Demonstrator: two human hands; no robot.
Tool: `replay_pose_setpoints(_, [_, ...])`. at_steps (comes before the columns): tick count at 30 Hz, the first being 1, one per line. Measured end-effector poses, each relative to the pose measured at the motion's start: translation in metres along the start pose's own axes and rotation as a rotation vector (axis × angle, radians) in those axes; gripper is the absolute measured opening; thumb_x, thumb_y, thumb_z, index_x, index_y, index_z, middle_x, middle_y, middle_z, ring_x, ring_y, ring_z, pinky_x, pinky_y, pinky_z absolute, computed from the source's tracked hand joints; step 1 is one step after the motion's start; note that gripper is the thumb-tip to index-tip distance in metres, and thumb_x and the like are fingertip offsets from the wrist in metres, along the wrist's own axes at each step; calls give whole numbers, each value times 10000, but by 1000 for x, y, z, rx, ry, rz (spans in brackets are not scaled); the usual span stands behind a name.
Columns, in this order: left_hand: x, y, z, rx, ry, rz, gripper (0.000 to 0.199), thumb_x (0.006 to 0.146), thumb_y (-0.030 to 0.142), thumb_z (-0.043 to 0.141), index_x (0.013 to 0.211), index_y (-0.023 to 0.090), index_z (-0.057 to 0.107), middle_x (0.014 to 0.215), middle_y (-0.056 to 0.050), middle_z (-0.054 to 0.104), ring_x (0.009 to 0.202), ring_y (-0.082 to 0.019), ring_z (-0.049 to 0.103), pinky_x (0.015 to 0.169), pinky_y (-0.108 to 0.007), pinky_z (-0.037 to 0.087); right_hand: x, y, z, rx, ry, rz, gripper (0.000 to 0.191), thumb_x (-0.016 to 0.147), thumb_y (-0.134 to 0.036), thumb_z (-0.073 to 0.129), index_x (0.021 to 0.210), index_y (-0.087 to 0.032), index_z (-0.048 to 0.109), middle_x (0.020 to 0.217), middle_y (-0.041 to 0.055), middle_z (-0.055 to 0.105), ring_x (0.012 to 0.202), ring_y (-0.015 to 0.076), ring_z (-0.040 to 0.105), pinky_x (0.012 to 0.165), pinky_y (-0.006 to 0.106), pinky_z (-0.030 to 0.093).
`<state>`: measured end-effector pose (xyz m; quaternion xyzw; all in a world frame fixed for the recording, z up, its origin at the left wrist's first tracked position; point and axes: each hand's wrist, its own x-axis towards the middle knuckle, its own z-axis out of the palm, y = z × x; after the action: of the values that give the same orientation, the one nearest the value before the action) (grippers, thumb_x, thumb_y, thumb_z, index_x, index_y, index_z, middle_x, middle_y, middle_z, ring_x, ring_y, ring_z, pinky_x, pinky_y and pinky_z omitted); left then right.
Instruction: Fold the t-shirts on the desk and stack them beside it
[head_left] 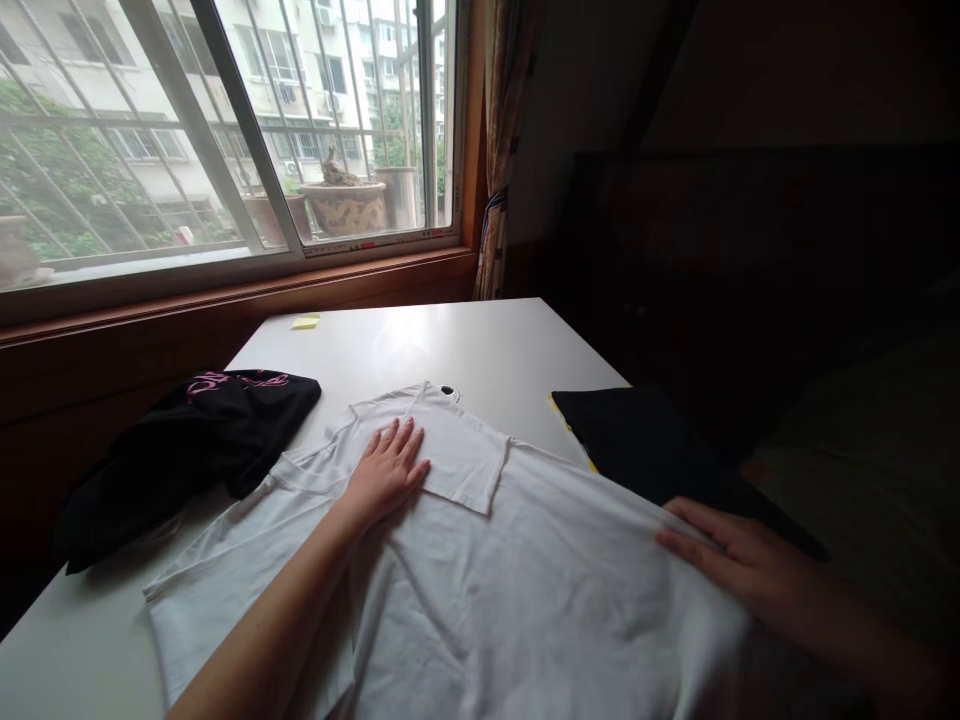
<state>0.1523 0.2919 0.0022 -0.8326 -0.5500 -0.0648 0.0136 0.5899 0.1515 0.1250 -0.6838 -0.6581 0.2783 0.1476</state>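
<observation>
Left forearm [292, 610] nearest, reaching over a white shirt [555, 570] on the table

Head view: the shirt lies across the near part of the table [487, 345] and runs out of the bottom of the frame. The left hand [386, 465] rests flat on it, fingers spread and gripping nothing, just beside a sleeve [465, 460]. The right hand [735, 550] appears to pinch the shirt's right edge, though shadow and blur hide part of that grip.

If the right hand pulled hard while the left pressed lightly, the shirt could skid or the sleeve bunch up. Diagonal creases below the left hand could set if pressed in. A sweep to the right might drag the dark cloth [645, 430] with the yellow edge; one to the left might catch the black cloth [195, 430].

Open room lies at the far end, bare but for a yellow note [305, 323] by the far left corner and a small ring [448, 393] just beyond the shirt. Cloth crowds both sides, and the near edge cannot be seen.
</observation>
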Motion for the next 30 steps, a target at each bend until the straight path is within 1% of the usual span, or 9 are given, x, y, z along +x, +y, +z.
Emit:
replay_pose_setpoints(2, [6,-6,-1,-1,-10,-53,654,1045,553,327,1603,214,350,1702,-65,243,1584,-303,169,1275,-519,178,22,-16,-15,23,-57,-42,458,903,-692,505,911,-288,720,898,28,764,914,312,700,797,359,539])
replay_pose_setpoints(9, [25,-14,3,-17,-16,-276,669,1039,539,290,1615,199,323,1715,-71,209,1590,-297,146,1279,-513,127,116,-38,-53,-54,-2,-94,327,919,-574,557,887,-285,707,899,31,739,893,289,660,765,377,474])
replay_pose_setpoints(13, [40,-21,8,-20,-6,-370,691,1035,552,246,1617,187,315,1719,-90,191,1590,-324,134,1270,-547,134,174,-51,-56,-159,102,-108,262,855,-531,633,858,-276,693,873,43,719,833,279,624,736,391,451])
replay_pose_setpoints(16, [48,-31,9,-22,-9,-429,700,1030,552,238,1619,180,310,1720,-101,187,1588,-337,133,1264,-561,145,199,-50,-51,-189,103,-97,298,819,-540,671,894,-253,693,897,61,703,819,267,606,724,384,443])
replay_pose_setpoints(19, [51,-41,8,-21,-13,-454,711,1025,548,239,1621,165,299,1720,-108,185,1589,-331,131,1265,-548,151,204,-29,-47,-127,-29,-72,389,814,-617,670,919,-244,707,920,72,705,819,263,597,727,381,436])
replay_pose_setpoints(23, [51,-51,8,-14,-16,-464,736,1020,562,231,1622,142,288,1720,-112,181,1593,-317,117,1271,-524,144,194,19,-48,-103,-182,2,518,774,-752,654,735,-235,671,804,68,673,790,266,581,708,377,417])
replay_pose_setpoints(26, [54,-56,9,-10,-19,-471,744,1019,563,229,1620,130,288,1720,-121,175,1592,-320,119,1270,-531,140,182,48,-53,-66,-276,29,531,679,-756,738,692,-232,649,785,40,653,807,261,584,725,362,428])
replay_pose_setpoints(28, [56,-58,9,-8,-21,-476,745,1019,560,225,1621,125,284,1721,-126,167,1592,-321,121,1270,-535,138,172,57,-57,9,-298,19,515,628,-725,790,739,-236,672,807,22,659,843,260,594,760,353,446])
replay_pose_setpoints(30, [57,-59,9,-7,-25,-478,746,1019,563,222,1622,127,282,1723,-123,160,1592,-317,118,1270,-533,141,160,60,-63,111,-273,20,520,596,-703,824,766,-232,682,811,18,664,857,259,604,779,347,461])
